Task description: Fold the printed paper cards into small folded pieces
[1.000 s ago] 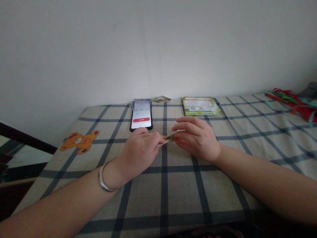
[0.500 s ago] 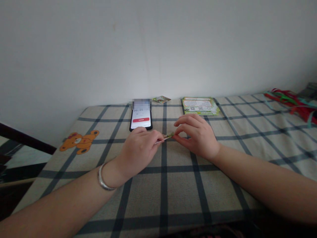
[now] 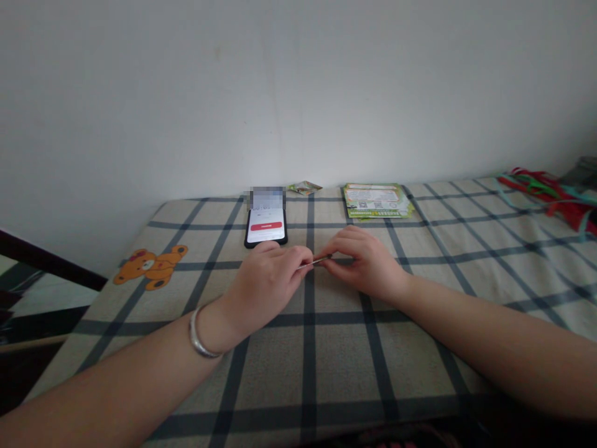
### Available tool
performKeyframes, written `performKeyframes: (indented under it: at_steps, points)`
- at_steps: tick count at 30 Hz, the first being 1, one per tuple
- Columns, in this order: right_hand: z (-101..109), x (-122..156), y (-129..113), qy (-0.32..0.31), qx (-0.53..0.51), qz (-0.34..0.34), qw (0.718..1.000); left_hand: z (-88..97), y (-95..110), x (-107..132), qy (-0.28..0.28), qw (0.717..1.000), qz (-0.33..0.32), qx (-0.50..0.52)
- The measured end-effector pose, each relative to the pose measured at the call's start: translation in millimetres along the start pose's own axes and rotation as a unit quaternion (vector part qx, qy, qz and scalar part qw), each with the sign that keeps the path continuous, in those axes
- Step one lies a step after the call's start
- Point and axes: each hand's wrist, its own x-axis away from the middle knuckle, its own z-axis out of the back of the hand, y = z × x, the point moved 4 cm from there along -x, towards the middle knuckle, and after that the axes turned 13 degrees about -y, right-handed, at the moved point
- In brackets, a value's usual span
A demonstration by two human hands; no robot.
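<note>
Between my two hands is a thin piece of paper, seen nearly edge-on, so most of it is hidden by my fingers. My left hand, with a silver bangle on its wrist, is closed and pinches the paper's left part. The fingers of my right hand are pinched on its right end. Both hands are low over the checked tablecloth, their fingertips almost meeting. Just beyond my left hand lies a phone with a lit screen. Past my right hand rests a stack of green printed sheets.
A small folded paper piece lies by the wall, right of the phone. An orange bear cutout is on the left of the checked tablecloth. Red and green ribbons are heaped at the far right.
My right hand has moved slightly left and its fingers have closed together on the paper. Less of the paper shows between the hands; my left hand has barely shifted.
</note>
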Motion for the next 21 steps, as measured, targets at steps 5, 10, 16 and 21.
performKeyframes:
  at_steps: [5, 10, 16, 21]
  points:
    - [1, 1, -3, 0.008, -0.012, 0.004, 1.0, -0.5, -1, 1, -0.004, 1.0, 0.005, 0.004]
    - [2, 1, -5, -0.002, -0.014, 0.02, 1.0, -0.1, -3, 0, -0.009, 1.0, 0.017, 0.017]
    - [1, 2, -6, -0.009, -0.021, -0.002, 1.0, -2.6, -7, 2, -0.003, 0.998, 0.042, 0.043]
    - [-2, 4, -4, -0.023, -0.031, -0.041, 0.998, -4.9, -10, 4, -0.031, 0.992, 0.084, 0.085]
